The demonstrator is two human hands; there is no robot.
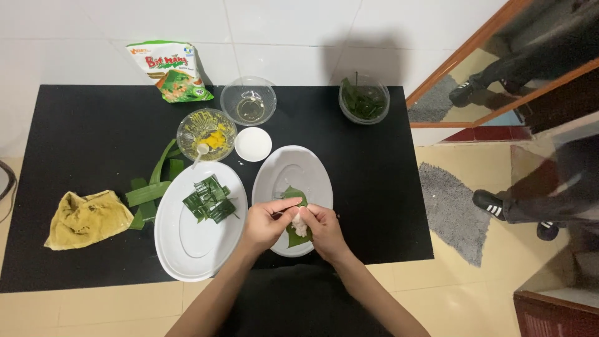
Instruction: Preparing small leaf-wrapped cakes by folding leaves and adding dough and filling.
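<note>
- A green, white and orange printed packet [169,70] is lying at the far edge of the black table [75,143], overlapping the white tiled floor beyond it.
- The left hand [265,223] and right hand [322,228] are meeting over the near end of an oval white dish [293,171]; both grips are pinching a small white lump [300,223] that is sitting on a green leaf [293,215].
- Folded green leaf parcels [210,200] are lying on a larger oval white plate [193,240] just beside the dish.
- Loose leaf strips [150,190] and a crumpled yellow cloth [87,218] are lying to the left.
- Glass bowls holding yellow filling [206,133], clear liquid [249,100] and green leaves [364,100] are standing along the far side, near a small white saucer [253,144].
- A grey mat [452,209] is lying on beige floor tiles to the right, where another person's black shoe [490,203] is showing.
</note>
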